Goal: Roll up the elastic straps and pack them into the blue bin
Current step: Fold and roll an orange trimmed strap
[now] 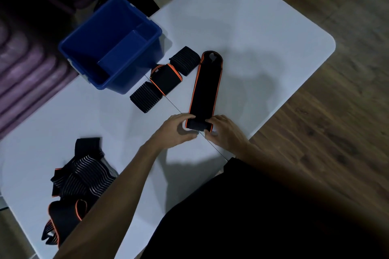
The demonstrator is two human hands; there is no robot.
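A long black strap with orange edging (207,84) lies flat on the white table (263,33), its near end turned over into a small roll. My left hand (175,130) pinches the left side of that roll and my right hand (223,130) pinches the right side. The blue bin (94,29) stands at the far left of the table and looks empty. Three rolled straps lie beside the bin: a black one (185,60), an orange-edged one (166,79) and another black one (145,98).
A loose heap of unrolled striped and orange-edged straps (77,183) lies at the near left of the table. The table's right edge runs close to my right hand, with wooden floor (336,122) beyond. Purple cushions (23,69) lie left of the bin.
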